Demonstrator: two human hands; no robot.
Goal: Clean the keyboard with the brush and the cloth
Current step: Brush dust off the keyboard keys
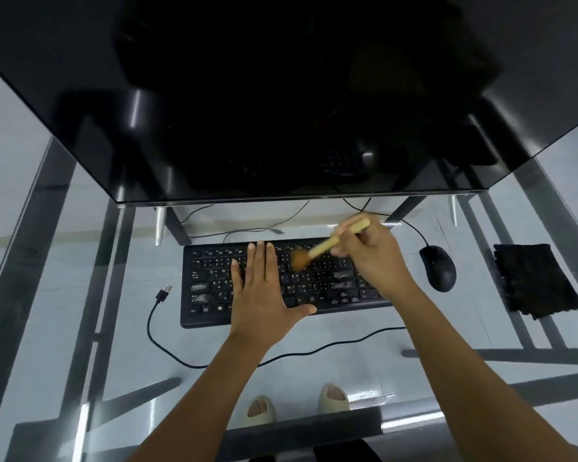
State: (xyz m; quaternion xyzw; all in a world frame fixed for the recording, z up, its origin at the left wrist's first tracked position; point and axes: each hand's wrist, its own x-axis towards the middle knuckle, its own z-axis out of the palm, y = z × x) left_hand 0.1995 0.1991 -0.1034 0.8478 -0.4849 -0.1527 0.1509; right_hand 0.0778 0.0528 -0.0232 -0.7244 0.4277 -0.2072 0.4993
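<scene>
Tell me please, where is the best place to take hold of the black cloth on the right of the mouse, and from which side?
Probably the cloth's near edge, taken from above by the right hand once the brush is put down. It lies flat and folded on the glass table, apart from the mouse, so pinching an edge should lift it; flat, it offers no other hold.

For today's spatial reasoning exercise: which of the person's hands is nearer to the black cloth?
Right. The right hand holds the brush over the keyboard's right half, with the mouse between it and the cloth. The left hand lies flat on the keys, farther left.
</scene>
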